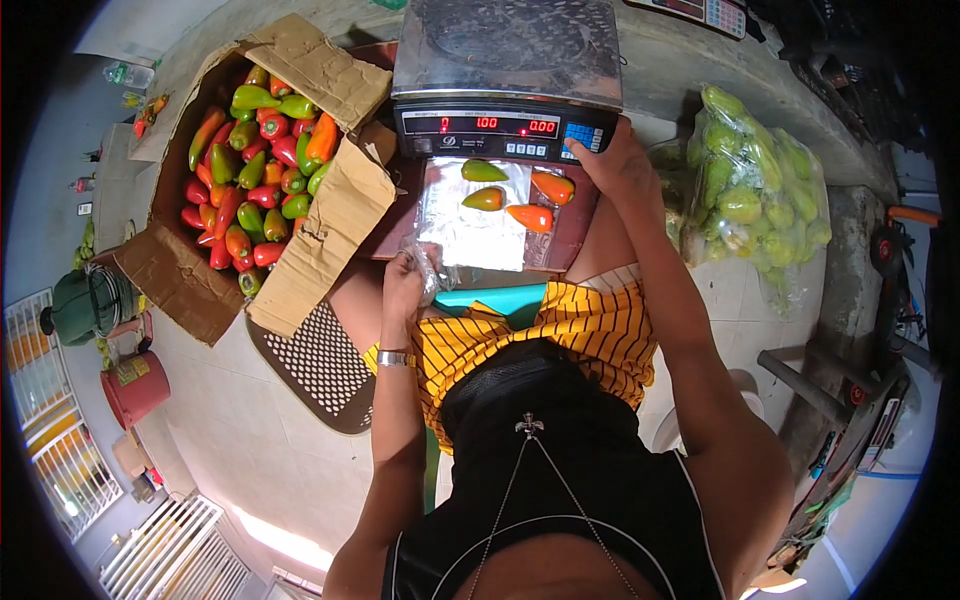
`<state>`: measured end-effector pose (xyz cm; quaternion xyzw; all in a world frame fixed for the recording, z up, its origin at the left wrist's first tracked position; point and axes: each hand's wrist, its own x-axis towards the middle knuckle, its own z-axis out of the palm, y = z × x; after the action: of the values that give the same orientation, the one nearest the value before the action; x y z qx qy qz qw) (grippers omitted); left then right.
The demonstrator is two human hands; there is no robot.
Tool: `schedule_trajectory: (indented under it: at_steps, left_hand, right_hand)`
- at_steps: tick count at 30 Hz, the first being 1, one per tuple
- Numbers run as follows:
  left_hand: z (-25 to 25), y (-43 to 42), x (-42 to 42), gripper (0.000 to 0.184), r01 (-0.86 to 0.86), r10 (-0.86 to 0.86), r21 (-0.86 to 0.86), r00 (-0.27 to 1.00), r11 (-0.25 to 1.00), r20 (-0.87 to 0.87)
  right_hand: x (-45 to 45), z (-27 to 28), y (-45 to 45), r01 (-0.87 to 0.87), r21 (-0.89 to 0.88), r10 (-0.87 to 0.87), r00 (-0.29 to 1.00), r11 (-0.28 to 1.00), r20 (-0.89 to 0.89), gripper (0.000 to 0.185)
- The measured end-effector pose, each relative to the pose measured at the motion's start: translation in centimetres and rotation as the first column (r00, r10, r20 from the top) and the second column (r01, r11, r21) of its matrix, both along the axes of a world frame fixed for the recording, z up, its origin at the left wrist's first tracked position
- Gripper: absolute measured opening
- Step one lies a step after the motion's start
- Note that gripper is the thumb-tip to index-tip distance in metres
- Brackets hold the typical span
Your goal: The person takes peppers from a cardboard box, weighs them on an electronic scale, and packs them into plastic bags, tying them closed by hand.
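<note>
My right hand (622,162) is at the right front corner of a digital scale (500,125), its thumb on the blue keypad (582,138) and its fingers stretched along the scale's side. The lit display shows 0, 1.00 and 0.00. My left hand (402,285) is closed on crumpled clear plastic (425,270), apparently a bag or film, beside my knee. Between the hands lies a shiny flat sheet of plastic (465,240). Two mostly green peppers (485,170) rest on it, with two orange peppers (530,217) to their right.
An open cardboard box (185,270) full of red, green and orange peppers (255,180) stands at left, above a brown perforated plastic stool (315,365). At right sits a clear bag of light green vegetables (750,190). Another scale (700,12) is at the top right edge.
</note>
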<state>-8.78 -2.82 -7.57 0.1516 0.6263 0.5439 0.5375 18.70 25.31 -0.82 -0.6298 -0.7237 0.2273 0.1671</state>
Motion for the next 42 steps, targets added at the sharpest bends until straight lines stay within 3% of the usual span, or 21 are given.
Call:
schedule_trajectory:
  at_steps: [14,17,20,23,26,28,30,32,36,42]
  left_hand:
    - [-0.4,-0.1,-0.2,0.019,0.010,-0.010,-0.001,1.000,1.000,-0.003]
    - [-0.2,-0.1,-0.3,0.020,0.026,-0.026,0.005,1.000,1.000,-0.007]
    - [0.7,0.1,0.0,0.020,0.021,-0.021,-0.027,1.000,0.999,-0.023]
    - [0.6,0.0,0.0,0.017,0.023,-0.022,0.039,1.000,0.999,-0.006]
    - [0.0,-0.1,-0.1,0.016,0.017,-0.017,0.025,1.000,1.000,0.002]
    - [0.0,-0.3,-0.1,0.016,0.015,-0.015,0.004,1.000,1.000,-0.011]
    - [0.2,0.1,0.0,0.016,0.017,-0.017,-0.009,1.000,1.000,-0.006]
    - [0.8,0.1,0.1,0.016,0.012,-0.012,-0.026,1.000,1.000,0.013]
    - [0.7,0.0,0.1,0.016,0.006,-0.006,-0.002,1.000,1.000,-0.006]
    - [0.3,0.0,0.1,0.015,0.011,-0.011,0.011,1.000,1.000,-0.019]
  right_hand:
    - [0.7,-1.2,0.5,-0.047,0.050,0.049,0.998,0.998,-0.032,0.085]
    - [1.0,-2.4,1.0,-0.075,0.106,0.077,0.997,0.992,-0.014,0.095]
    - [1.4,-2.3,0.7,-0.111,0.134,0.107,0.994,0.985,0.034,0.093]
    - [1.0,0.0,-1.4,-0.013,0.141,-0.003,0.994,0.990,0.111,0.083]
    - [1.1,1.9,-3.8,-0.033,0.247,0.049,0.997,0.968,-0.059,0.068]
    - [0.1,6.7,-6.6,-0.275,0.067,0.271,0.960,0.959,0.062,0.061]
    - [0.0,6.3,-7.4,-0.468,0.055,0.464,0.883,0.882,0.071,0.055]
    - [-0.1,0.2,-8.2,-0.614,0.231,0.627,0.779,0.755,0.020,0.052]
    - [-0.7,-1.2,-8.2,-0.680,0.015,0.677,0.731,0.733,0.083,0.053]
    - [-1.2,-1.9,-7.6,-0.658,0.039,0.659,0.752,0.752,-0.015,0.044]
